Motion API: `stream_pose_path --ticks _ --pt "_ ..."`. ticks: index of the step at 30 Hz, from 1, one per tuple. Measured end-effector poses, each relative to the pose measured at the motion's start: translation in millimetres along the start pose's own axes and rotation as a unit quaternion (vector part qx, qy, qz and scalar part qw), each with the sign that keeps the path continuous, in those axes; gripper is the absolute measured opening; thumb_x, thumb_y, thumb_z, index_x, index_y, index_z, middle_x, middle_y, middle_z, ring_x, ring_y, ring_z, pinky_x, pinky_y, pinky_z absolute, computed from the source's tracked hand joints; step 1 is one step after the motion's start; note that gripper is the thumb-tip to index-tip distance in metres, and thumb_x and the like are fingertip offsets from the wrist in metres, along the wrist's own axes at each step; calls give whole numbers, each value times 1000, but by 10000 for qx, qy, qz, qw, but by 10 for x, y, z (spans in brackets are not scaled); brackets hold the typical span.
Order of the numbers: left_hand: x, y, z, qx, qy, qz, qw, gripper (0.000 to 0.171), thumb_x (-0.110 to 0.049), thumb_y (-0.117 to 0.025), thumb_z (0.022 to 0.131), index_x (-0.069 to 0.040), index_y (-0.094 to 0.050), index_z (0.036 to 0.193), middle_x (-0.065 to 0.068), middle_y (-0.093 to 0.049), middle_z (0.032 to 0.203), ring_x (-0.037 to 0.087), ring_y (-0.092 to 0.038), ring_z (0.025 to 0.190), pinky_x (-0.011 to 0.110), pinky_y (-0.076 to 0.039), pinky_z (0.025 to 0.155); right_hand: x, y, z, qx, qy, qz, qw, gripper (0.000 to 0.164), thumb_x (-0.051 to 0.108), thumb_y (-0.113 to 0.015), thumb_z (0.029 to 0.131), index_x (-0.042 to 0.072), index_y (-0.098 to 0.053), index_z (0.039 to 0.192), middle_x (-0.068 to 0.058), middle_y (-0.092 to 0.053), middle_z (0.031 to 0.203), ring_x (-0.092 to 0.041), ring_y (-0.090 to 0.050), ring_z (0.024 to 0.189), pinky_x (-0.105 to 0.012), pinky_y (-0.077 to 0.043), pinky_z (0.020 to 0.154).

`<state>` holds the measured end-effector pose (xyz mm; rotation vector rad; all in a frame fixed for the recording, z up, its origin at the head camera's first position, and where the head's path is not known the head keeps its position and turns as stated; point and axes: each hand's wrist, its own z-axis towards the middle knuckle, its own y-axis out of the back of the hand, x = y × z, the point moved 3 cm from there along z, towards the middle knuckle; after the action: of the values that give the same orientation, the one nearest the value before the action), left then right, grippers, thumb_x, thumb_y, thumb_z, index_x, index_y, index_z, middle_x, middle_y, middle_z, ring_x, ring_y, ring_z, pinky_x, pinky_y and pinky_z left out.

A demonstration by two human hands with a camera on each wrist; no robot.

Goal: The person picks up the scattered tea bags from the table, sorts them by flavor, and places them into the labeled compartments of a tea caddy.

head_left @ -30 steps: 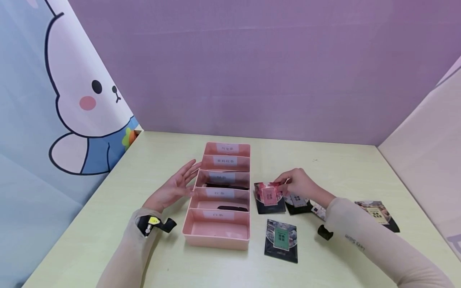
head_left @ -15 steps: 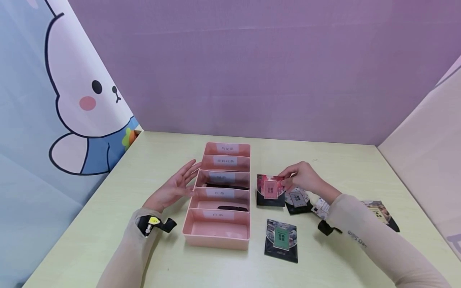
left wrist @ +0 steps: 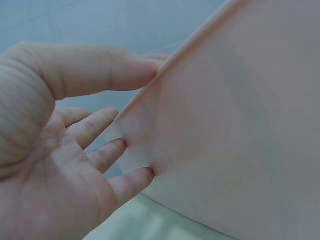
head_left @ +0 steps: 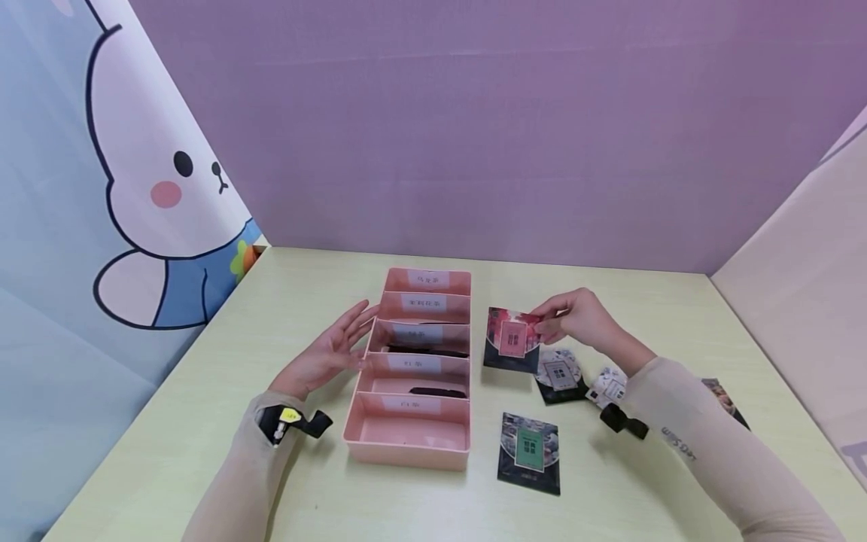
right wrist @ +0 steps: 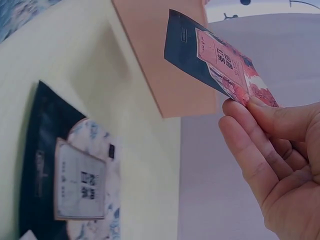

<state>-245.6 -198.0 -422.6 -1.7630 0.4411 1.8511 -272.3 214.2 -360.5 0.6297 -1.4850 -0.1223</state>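
Note:
My right hand (head_left: 576, 322) pinches the upper right edge of a tea sachet (head_left: 512, 340) with a red and black front and a pink label. In the right wrist view this red sachet (right wrist: 220, 57) is held up off the table between thumb and fingers. A pink divided box (head_left: 406, 452) with white labels on its compartments stands to the left of it. Beside that box my left hand (head_left: 330, 352) has its fingers spread. Its fingertips touch the side wall (left wrist: 225, 140) in the left wrist view, the thumb at the rim. Dark sachets lie inside some compartments.
On the table (head_left: 433, 512), a green-labelled sachet (head_left: 530, 453) lies right of the box. Behind it are a grey-labelled sachet (head_left: 561, 375) and a white patterned sachet (head_left: 607, 386). Another sachet (head_left: 723, 399) is partly hidden by the right sleeve.
The red sachet has risen from the table in my right hand and moved away from me, uncovering more of the grey-labelled sachet. My left hand has stayed at the box.

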Motion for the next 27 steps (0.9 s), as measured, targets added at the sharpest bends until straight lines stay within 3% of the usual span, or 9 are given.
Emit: stream_pose_path --ticks 8,20,27 --pt "11 7 -5 -2 15 -32 10000 106 15 -61 80 -11 3 160 14 1 166 35 3 151 60 -7 117 116 18 -3 -25 107 53 9999 24 -10 -69 84 -14 -70 108 -23 -72 94 -28 -72 67 -40 -61 63" --pt "2 5 -8 -10 23 24 10000 105 14 -61 81 -10 4 160 13 0 167 35 3 151 61 -7 117 316 -7 15 -96 324 -68 9994 24 -8 -70 85 -11 -71 108 -16 -71 82 -27 -72 68 -38 -61 63" --pt "13 19 -8 -5 13 29 10000 105 14 -62 81 -13 2 161 13 -1 167 35 2 151 61 -7 117 468 -72 38 28 378 -155 9992 23 -7 -70 85 -11 -71 108 -15 -71 83 -29 -72 70 -38 -61 64"
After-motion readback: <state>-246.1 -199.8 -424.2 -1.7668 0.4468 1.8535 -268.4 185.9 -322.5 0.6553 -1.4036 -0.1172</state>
